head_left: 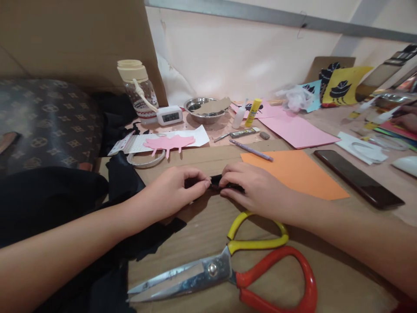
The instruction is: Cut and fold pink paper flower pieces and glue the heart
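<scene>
Both hands meet over the cardboard [192,243] at the middle of the view. Thumb and forefinger of my left hand [174,187] pinch the left end of a small black piece of cloth [215,179]. My right hand [249,182] is closed on the same black piece, its fingers hiding most of it. Just in front of the hands lie large scissors [213,268] with one yellow and one red handle, blades slightly apart and pointing left. Under and beside my left forearm is more black cloth [125,178].
Behind the hands are a pink paper cutout [169,142], a pen [250,150], a utility knife [243,132], a glue stick [253,113], a metal bowl [203,117], a clock [170,115] and a bottle [138,93]. Orange paper [293,171] and a phone [358,178] lie right. Another person's hand [407,117] shows far right.
</scene>
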Demonstrator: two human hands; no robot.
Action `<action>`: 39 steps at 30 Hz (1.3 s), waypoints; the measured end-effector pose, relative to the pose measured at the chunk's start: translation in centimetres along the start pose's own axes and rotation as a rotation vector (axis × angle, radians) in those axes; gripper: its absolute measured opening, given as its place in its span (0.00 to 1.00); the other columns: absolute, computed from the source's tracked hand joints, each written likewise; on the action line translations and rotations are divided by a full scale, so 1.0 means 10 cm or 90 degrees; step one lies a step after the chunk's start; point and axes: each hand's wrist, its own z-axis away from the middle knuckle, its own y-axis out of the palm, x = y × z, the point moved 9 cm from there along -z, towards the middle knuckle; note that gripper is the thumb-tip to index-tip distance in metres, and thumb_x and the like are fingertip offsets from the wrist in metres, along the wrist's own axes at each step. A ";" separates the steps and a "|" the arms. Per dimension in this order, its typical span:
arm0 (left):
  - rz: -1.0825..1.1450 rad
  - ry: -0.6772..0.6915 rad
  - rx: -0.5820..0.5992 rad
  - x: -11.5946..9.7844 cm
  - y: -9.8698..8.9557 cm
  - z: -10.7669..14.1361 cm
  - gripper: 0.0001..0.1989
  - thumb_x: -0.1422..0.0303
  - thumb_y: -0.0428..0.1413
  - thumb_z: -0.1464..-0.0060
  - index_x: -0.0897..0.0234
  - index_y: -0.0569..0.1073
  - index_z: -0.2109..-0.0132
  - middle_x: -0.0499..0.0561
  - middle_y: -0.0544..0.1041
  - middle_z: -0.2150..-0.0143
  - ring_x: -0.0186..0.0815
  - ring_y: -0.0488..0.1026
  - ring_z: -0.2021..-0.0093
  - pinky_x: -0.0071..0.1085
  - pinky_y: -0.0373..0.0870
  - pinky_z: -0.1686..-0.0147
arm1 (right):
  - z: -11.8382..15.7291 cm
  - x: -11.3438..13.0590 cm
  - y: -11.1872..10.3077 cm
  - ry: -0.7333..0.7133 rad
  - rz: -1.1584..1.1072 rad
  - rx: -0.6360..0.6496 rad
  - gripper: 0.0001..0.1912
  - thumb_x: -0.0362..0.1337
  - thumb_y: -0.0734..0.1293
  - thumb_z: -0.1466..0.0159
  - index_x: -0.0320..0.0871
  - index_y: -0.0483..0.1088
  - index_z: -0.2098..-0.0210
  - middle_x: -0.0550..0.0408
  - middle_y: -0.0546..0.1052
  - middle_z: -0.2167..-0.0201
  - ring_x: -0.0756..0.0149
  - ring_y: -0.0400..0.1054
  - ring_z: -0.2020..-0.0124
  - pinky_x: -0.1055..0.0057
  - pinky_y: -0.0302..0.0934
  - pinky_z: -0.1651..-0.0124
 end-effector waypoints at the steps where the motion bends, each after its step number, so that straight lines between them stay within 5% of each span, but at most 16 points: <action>1: 0.031 -0.028 0.006 0.04 0.00 0.00 0.11 0.61 0.54 0.39 0.60 0.78 0.64 0.43 0.77 0.76 0.30 0.70 0.78 0.23 0.62 0.79 | -0.01 -0.02 -0.02 0.022 -0.028 -0.002 0.04 0.31 0.67 0.33 0.40 0.75 0.63 0.50 0.76 0.63 0.60 0.70 0.60 0.65 0.62 0.57; 5: 0.140 -0.103 0.009 0.17 -0.04 0.00 0.14 0.55 0.55 0.40 0.61 0.77 0.62 0.41 0.70 0.81 0.29 0.62 0.85 0.23 0.54 0.86 | 0.00 -0.19 -0.06 0.181 -0.190 0.020 0.05 0.34 0.66 0.33 0.41 0.74 0.63 0.54 0.78 0.66 0.62 0.71 0.64 0.68 0.63 0.62; 10: 0.108 0.024 -0.026 -0.02 -0.12 0.01 0.21 0.48 0.54 0.40 0.61 0.80 0.58 0.50 0.82 0.65 0.37 0.77 0.66 0.29 0.71 0.68 | 0.04 -0.25 -0.06 0.260 -0.283 0.029 0.09 0.40 0.64 0.34 0.43 0.74 0.63 0.55 0.78 0.68 0.63 0.71 0.68 0.70 0.62 0.68; 15: 0.011 0.079 -0.069 -0.17 -0.08 0.11 0.14 0.56 0.64 0.48 0.60 0.80 0.59 0.48 0.81 0.65 0.38 0.77 0.65 0.31 0.72 0.64 | 0.04 -0.11 -0.16 0.176 -0.225 -0.035 0.07 0.37 0.65 0.35 0.43 0.75 0.63 0.56 0.80 0.68 0.65 0.72 0.67 0.71 0.63 0.66; 19: -0.063 0.177 -0.145 -0.34 -0.14 0.20 0.03 0.66 0.62 0.45 0.60 0.78 0.65 0.46 0.80 0.66 0.34 0.76 0.63 0.30 0.71 0.60 | 0.07 0.02 -0.22 0.106 -0.180 -0.071 0.06 0.36 0.65 0.34 0.43 0.75 0.63 0.55 0.80 0.67 0.65 0.73 0.66 0.71 0.64 0.64; 30: -0.083 0.213 -0.187 -0.40 -0.22 0.22 0.06 0.68 0.58 0.40 0.59 0.79 0.63 0.45 0.81 0.65 0.33 0.77 0.64 0.29 0.72 0.60 | 0.10 -0.01 -0.24 0.125 -0.193 -0.078 0.05 0.35 0.66 0.35 0.44 0.74 0.65 0.58 0.80 0.71 0.67 0.72 0.70 0.73 0.63 0.69; 39: -0.263 0.431 -0.262 -0.71 -0.23 0.46 0.04 0.73 0.59 0.41 0.60 0.77 0.64 0.47 0.80 0.67 0.33 0.75 0.65 0.32 0.69 0.61 | 0.23 0.33 -0.36 -0.205 0.114 -0.173 0.05 0.32 0.64 0.29 0.43 0.72 0.59 0.52 0.79 0.66 0.62 0.69 0.63 0.63 0.63 0.55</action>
